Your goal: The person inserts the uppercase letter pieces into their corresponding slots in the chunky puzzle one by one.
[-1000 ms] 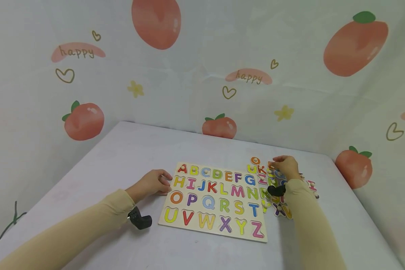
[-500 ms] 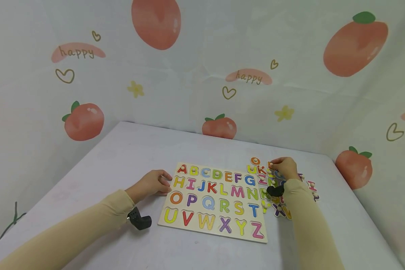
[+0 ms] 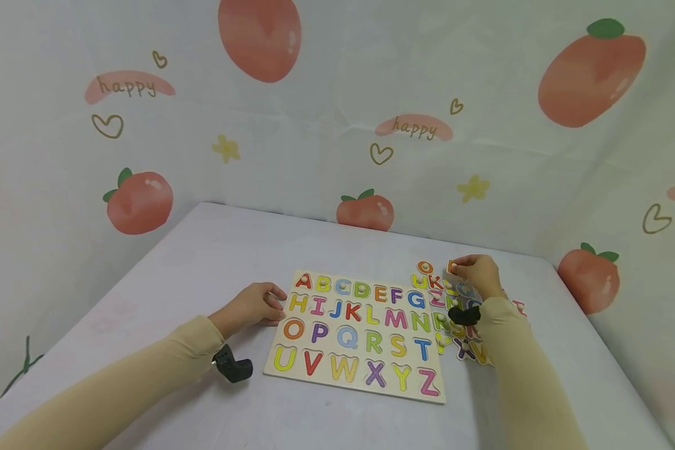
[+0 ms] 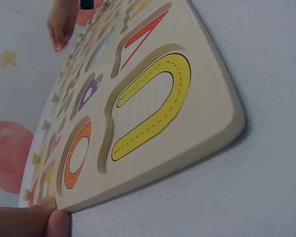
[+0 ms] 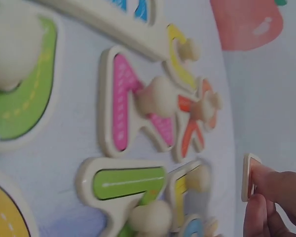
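My left hand (image 3: 253,306) is at the left edge of a wooden alphabet puzzle board (image 3: 315,380). In the left wrist view its thumb (image 4: 42,210) lies on the board's edge, with a finger against the side. Beyond the board, my right hand (image 3: 480,275) pinches an orange letter piece (image 3: 451,267) between thumb and fingertips. The right wrist view shows that piece (image 5: 246,177) edge-on, raised above the table, its letter mostly covered. A, B, C and D (image 3: 362,290) sit in the top row with knobs on them; the other slots show printed letters.
Loose knobbed letters lie right of the board, among them an orange O (image 3: 425,267), a yellow U (image 3: 419,282) and a green R (image 3: 440,321). Several more lie partly under my right forearm (image 3: 525,369). A fruit-printed cloth (image 3: 292,144) hangs behind the white table.
My right hand has lifted the orange letter piece up and slightly away from the other loose letters. The left hand and the board have stayed put.
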### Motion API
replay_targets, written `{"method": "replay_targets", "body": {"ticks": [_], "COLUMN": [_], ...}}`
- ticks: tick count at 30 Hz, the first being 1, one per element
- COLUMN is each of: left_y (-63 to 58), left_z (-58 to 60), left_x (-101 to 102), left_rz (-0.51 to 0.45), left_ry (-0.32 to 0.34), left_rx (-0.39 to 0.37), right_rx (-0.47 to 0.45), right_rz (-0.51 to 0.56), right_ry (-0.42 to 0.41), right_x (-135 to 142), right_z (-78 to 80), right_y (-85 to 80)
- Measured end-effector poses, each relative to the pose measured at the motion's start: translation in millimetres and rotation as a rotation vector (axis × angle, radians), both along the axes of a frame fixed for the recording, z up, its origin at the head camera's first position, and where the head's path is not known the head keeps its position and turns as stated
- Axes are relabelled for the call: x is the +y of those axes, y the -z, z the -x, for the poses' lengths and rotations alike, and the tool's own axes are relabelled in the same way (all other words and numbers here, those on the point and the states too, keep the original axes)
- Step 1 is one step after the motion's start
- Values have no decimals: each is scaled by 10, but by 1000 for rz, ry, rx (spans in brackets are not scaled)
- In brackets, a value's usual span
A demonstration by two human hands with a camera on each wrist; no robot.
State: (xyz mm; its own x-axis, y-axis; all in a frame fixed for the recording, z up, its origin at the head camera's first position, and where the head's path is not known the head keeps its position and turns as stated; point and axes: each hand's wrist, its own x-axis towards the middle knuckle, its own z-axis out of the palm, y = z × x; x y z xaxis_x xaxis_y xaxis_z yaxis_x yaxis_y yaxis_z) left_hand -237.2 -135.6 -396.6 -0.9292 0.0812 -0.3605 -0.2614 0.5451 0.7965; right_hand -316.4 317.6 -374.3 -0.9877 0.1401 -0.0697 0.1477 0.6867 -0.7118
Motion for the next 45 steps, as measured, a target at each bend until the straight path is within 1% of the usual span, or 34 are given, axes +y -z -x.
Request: {"method": "replay_targets", "body": {"ticks": [5,8,13,18,21,24,28,33,36,39,42,45], "left_y": [-25,-44,-47,-39,-39,-39,-47,-54,-45,-44,-50,-56], "left_z": [-11,-11,-4,0,4,3,-9,-18,-11,-11,-18,-22], "left_x": [3,5,2,-2,-2,-2,-1,9,11,10,10,13], "left_rz": [13,18,11,4,3,2,5,5,8,8,7,5], "left_ry": [8,12,14,10,7,6,13,9,8,10,13,7], "left_rx": [-1,-4,-10,-18,-20,-20,-12,-10,-9,-5,-1,-1], "right_rx": [16,22,8,-12,-26,-23,-34,-44,-50,-85,-114,-116], "right_rz": [8,29,56,68,67,51,48,40,22,25,32,21], "right_ry": [-53,-83,-129,-170,-179,-207,-252,-286,-277,-253,-241,-247], "right_x": [1,-50,-226,-466,-631,-778,-930,-1062,-1124,-1187,-1244,-1286], "right_z": [7,2,-54,-131,-181,-234,-276,-276,-273,-275,-281,-292], "right_y": [-94,-162,-271,-280,-254,-202,-96,59,128,173,196,196]}}
